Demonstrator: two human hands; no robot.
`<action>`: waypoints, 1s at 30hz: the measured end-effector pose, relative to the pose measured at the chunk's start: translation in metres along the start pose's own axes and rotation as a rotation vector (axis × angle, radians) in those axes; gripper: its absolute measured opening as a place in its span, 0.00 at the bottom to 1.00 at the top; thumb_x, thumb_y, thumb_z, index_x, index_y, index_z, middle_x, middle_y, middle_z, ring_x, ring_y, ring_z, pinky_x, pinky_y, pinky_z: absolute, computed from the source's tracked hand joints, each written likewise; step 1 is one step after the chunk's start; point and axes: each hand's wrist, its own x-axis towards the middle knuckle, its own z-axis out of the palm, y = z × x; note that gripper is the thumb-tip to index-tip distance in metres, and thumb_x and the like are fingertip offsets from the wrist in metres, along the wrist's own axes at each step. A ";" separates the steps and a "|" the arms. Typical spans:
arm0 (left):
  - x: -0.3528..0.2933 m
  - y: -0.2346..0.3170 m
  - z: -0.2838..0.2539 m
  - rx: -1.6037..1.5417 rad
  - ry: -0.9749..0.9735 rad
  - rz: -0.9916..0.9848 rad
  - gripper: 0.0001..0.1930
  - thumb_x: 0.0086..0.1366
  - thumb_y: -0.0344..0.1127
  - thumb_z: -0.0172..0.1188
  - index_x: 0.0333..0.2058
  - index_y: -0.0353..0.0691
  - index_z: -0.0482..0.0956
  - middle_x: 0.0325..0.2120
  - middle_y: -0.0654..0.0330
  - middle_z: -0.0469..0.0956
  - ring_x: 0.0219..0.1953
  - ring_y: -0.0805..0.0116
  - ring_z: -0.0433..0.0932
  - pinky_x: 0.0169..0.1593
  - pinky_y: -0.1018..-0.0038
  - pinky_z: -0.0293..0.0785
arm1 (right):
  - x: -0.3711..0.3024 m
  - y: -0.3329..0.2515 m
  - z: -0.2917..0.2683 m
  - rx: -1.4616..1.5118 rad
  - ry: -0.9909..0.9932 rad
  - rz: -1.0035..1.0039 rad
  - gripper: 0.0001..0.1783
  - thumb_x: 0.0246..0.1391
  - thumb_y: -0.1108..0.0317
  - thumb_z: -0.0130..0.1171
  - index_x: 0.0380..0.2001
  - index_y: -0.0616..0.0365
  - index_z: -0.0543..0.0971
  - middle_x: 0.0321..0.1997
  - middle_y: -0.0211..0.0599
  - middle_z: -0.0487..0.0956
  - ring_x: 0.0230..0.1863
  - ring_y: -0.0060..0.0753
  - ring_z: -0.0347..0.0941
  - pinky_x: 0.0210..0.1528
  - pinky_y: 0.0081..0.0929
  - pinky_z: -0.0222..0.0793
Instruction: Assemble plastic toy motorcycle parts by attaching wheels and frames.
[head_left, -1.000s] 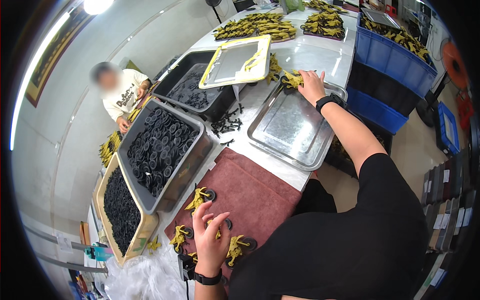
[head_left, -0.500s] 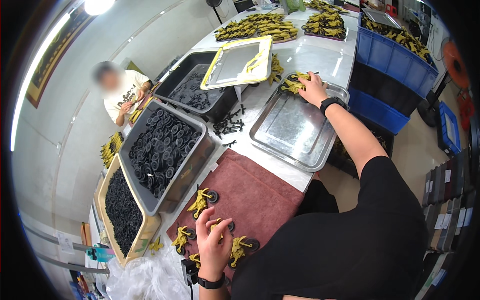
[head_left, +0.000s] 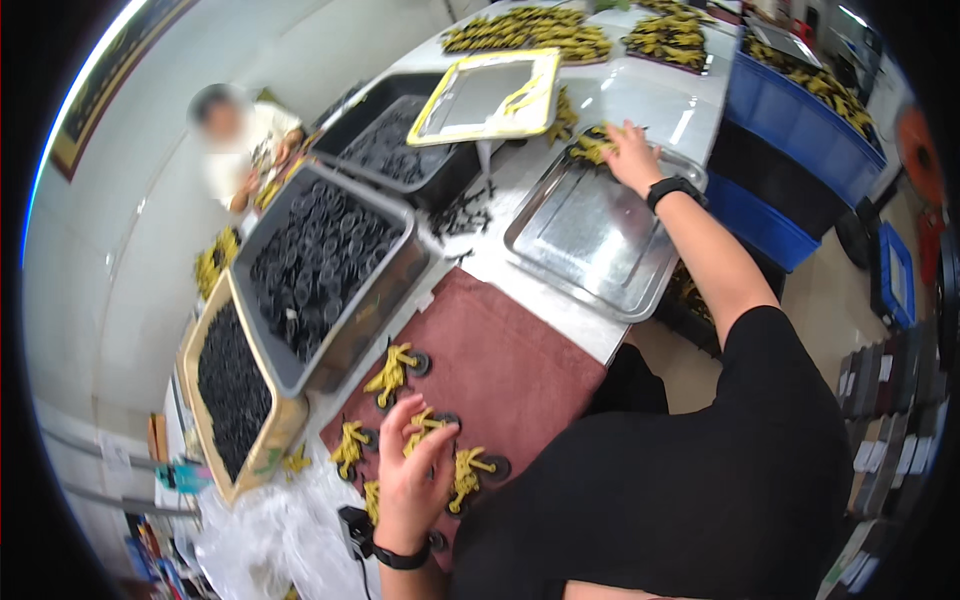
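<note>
My right hand [head_left: 632,160] reaches to the far end of a shiny metal tray [head_left: 590,250]. Its fingers bend around yellow plastic toy motorcycle bodies [head_left: 592,147] lying there; the fingertips are partly hidden. My left hand [head_left: 412,490] hovers over the near left part of a reddish-brown cloth [head_left: 505,350], fingers loosely curled and apart, nothing visible in them. Around it on the cloth lie several yellow toy motorcycles with black wheels, among them one beyond the fingers [head_left: 392,370], one to the left [head_left: 350,445] and one to the right [head_left: 468,475].
Left of the cloth stand a grey bin of black wheels [head_left: 408,245] and a cream bin of small black parts [head_left: 262,462]. Farther off, a yellow-edged tray [head_left: 412,132] rests on a black bin [head_left: 462,185]. Blue crates [head_left: 800,125] stand right; a person [head_left: 235,150] sits far left.
The view has shifted slightly, and the scene sits a little higher in it. My right hand stays at the yellow bodies; my left hand stays curled above the cloth.
</note>
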 end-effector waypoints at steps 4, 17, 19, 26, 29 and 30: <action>0.005 -0.021 -0.023 0.106 0.024 -0.084 0.13 0.53 0.18 0.56 0.38 0.35 0.76 0.45 0.50 0.71 0.46 0.55 0.74 0.46 0.68 0.72 | -0.023 -0.044 -0.032 0.365 0.537 -0.453 0.12 0.52 0.73 0.53 0.41 0.58 0.77 0.45 0.49 0.75 0.45 0.48 0.72 0.49 0.35 0.69; -0.014 -0.071 -0.010 0.437 -0.364 -0.397 0.27 0.49 0.36 0.68 0.46 0.32 0.70 0.40 0.47 0.75 0.44 0.51 0.74 0.48 0.63 0.70 | -0.197 -0.304 0.021 0.722 -0.725 -0.712 0.30 0.50 0.61 0.61 0.55 0.62 0.66 0.46 0.56 0.75 0.47 0.50 0.73 0.50 0.36 0.69; -0.020 -0.059 -0.003 0.535 -0.447 -0.484 0.33 0.46 0.35 0.68 0.51 0.32 0.65 0.38 0.47 0.74 0.44 0.50 0.73 0.46 0.61 0.71 | -0.204 -0.309 0.027 0.652 -0.675 -0.767 0.32 0.48 0.61 0.63 0.55 0.62 0.67 0.48 0.59 0.74 0.49 0.53 0.71 0.52 0.38 0.67; -0.048 -0.086 0.012 0.465 -0.155 -0.455 0.24 0.46 0.25 0.60 0.44 0.29 0.65 0.36 0.45 0.70 0.39 0.46 0.73 0.40 0.57 0.72 | -0.185 -0.300 0.019 0.579 -0.781 -0.756 0.32 0.37 0.63 0.71 0.47 0.60 0.70 0.41 0.52 0.77 0.45 0.51 0.74 0.49 0.37 0.69; -0.052 -0.072 0.002 0.498 -0.099 -0.473 0.24 0.47 0.24 0.55 0.45 0.28 0.64 0.37 0.44 0.68 0.40 0.43 0.71 0.40 0.56 0.70 | -0.179 -0.274 -0.002 0.670 -0.686 -0.691 0.29 0.39 0.68 0.69 0.47 0.60 0.69 0.39 0.49 0.77 0.43 0.46 0.75 0.45 0.34 0.69; -0.053 -0.064 -0.002 0.448 -0.083 -0.445 0.25 0.47 0.23 0.55 0.47 0.28 0.64 0.37 0.44 0.68 0.40 0.43 0.71 0.40 0.55 0.70 | -0.177 -0.263 -0.010 0.680 -0.749 -0.636 0.29 0.40 0.69 0.68 0.47 0.60 0.69 0.39 0.48 0.77 0.42 0.44 0.75 0.44 0.33 0.69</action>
